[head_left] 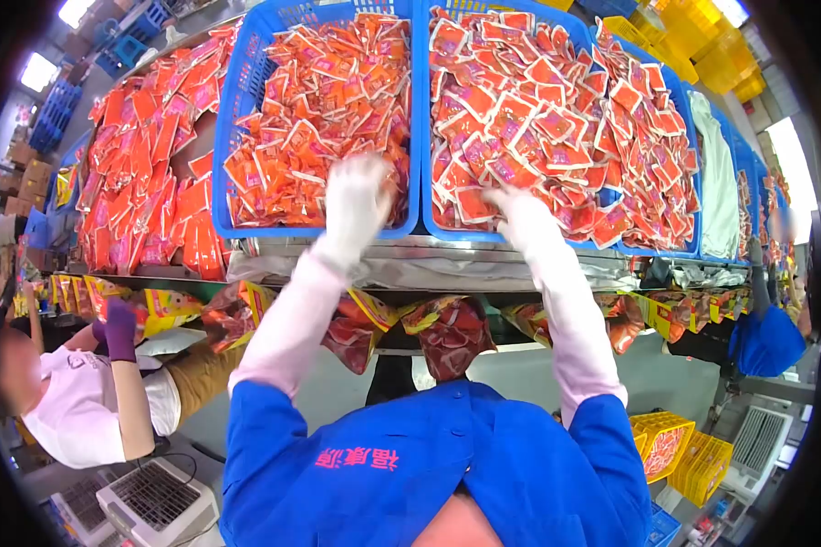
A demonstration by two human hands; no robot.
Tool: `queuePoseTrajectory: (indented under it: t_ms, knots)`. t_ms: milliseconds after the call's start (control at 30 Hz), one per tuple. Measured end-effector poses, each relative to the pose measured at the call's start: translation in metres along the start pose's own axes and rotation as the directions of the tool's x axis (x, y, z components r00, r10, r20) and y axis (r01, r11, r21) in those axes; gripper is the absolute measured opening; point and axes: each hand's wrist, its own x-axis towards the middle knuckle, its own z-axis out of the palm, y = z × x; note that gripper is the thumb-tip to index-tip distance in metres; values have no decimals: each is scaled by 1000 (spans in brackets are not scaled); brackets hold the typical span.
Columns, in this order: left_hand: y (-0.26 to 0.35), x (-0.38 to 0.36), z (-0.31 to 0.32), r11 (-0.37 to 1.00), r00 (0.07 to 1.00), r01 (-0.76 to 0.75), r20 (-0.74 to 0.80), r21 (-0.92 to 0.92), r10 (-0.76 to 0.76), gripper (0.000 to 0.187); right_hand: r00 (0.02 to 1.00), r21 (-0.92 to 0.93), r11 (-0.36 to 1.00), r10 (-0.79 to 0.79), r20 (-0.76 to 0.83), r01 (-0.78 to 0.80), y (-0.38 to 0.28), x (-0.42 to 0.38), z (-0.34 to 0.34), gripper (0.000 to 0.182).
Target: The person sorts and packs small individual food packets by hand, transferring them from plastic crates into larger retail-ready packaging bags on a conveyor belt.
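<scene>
Nearest us, filled bags [450,337] line the edge of the surface [470,256]. Beyond, we see the gloved left hand [359,187] over red packets [337,68] in the left blue basket [287,232]; blur prevents our telling its grip. The gloved right hand [523,217], fingers parted, hovers at packets in the right blue basket [470,235].

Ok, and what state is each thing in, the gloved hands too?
Left blue basket: heaped with red packets.
Right blue basket: heaped too.
Left hand: gloved, motion-blurred, over the left heap; grip unclear.
Right hand: gloved, reaching to the right heap; grip unclear.
Far-left packets: spread outside the baskets.
Pale cloth: draped.
Middle bag: hanging, bulging red.
</scene>
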Motion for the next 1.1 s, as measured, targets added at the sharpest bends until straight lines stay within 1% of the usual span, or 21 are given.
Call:
queuePoseTrajectory:
  t_ms: [33,67,100,167,233,267,300,333,367,433,500,533,567,633,700,733,767,833,900,967,1100]
  knots:
    - [-33,14,28,988,997,68,24,141,-72,29,994,-81,993,88,62,-83,4,18,7,65]
    - [-56,24,51,930,936,157,251,333,-247,35,996,-171,983,72,51,-63,32,36,51,66]
    - [-84,10,87,885,975,61,162,462,-151,34,990,-189,975,130,61,-116,44,51,78,62]
    - [-114,-1,131,770,856,35,378,637,-352,27,974,-142,975,187,124,-169,22,52,69,37]
    - [-114,-1,98,855,837,-30,481,518,-262,27,969,63,983,158,188,-173,29,41,56,33]
    - [-107,-4,78,906,888,56,393,420,-237,25,987,320,937,161,-31,-142,40,24,56,30]
    - [-96,-9,58,945,927,131,302,300,-224,24,958,508,819,283,46,-266,18,4,9,32]
    - [-90,-15,44,986,969,148,190,76,-160,18,953,629,764,278,-121,-143,36,-11,15,35]
    - [-74,-20,31,977,989,140,67,-158,-131,13,952,880,437,303,52,-187,33,-31,-12,34]
    - [19,-20,-28,697,845,529,378,-484,-378,10,954,984,177,296,-53,0,48,-78,-17,33]
    - [116,-38,-54,242,781,623,609,-744,-138,19,952,988,153,304,-35,-12,42,-124,-41,31]
    - [146,-56,-41,475,905,348,423,-808,55,18,957,993,121,289,-30,-5,36,-142,-48,30]
    - [170,-74,-21,623,925,9,243,-782,291,17,957,993,120,287,-32,-2,37,-157,-46,30]
    - [216,-95,11,735,861,-202,239,-647,448,20,983,984,89,109,146,-156,40,-180,-37,30]
    - [218,-120,40,884,767,-173,504,-434,397,27,943,860,391,70,326,-327,13,-184,-49,33]
    - [220,-120,29,923,818,-86,502,-375,281,42,985,619,780,-20,174,-93,18,-191,-18,25]
    - [206,-131,31,922,808,-65,522,-381,272,47,969,412,911,-116,217,17,25,-193,12,28]
    - [182,-129,13,875,628,-411,617,-255,475,29,866,45,998,-59,497,42,2,-180,21,25]
    - [173,-146,22,866,650,-462,590,-193,479,13,720,-91,993,13,694,70,-22,-154,44,23]
    - [182,-138,20,827,641,-497,531,-263,554,7,749,-73,997,47,661,2,-19,-125,143,22]
    - [168,-148,20,751,580,-609,501,-256,642,5,746,17,998,-61,663,67,-56,-116,86,23]
